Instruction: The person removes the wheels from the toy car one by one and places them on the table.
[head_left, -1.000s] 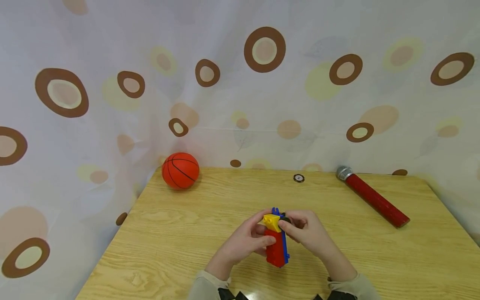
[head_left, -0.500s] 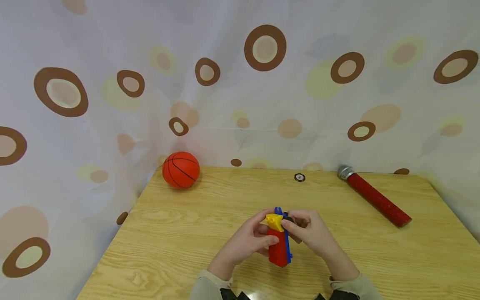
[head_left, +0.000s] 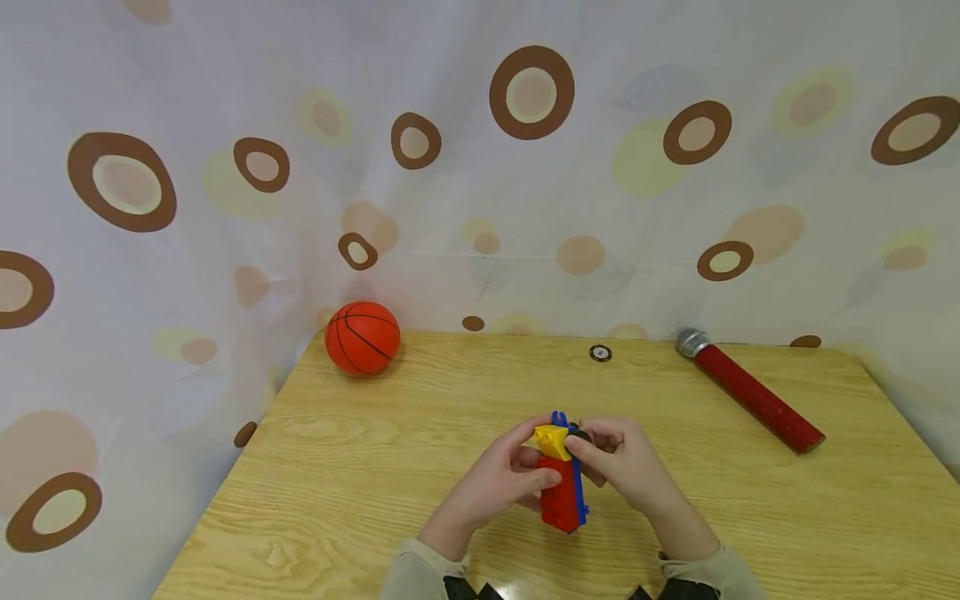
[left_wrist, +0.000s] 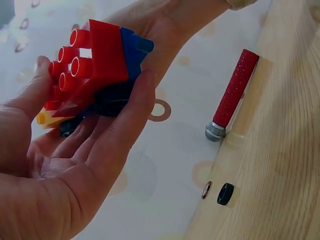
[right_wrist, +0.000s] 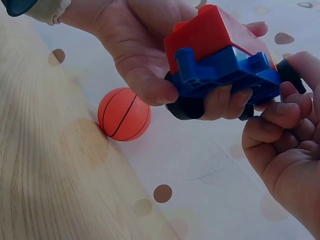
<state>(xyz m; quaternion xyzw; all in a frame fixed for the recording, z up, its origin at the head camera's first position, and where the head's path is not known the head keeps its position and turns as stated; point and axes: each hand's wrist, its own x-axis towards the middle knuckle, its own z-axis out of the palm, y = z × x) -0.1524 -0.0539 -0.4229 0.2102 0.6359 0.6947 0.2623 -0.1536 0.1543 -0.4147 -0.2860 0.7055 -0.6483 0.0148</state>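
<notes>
In the head view, the left hand [head_left: 498, 479] is clamped on the toy vehicle of red, yellow and blue plastic blocks [head_left: 558, 496], above the pale wooden worktop [head_left: 337, 467]. Beyond the left thumb, the right hand [head_left: 622, 467] pinches a round black wheel [head_left: 580, 436]. Fitting it seems the present step; next probably needs a straight push.

In the left wrist view, the toy lies between thumb and fingers.

In the right wrist view, the fingers curl beside the blue base [right_wrist: 235, 64]; whether the wheel is seated, I cannot tell.
</notes>
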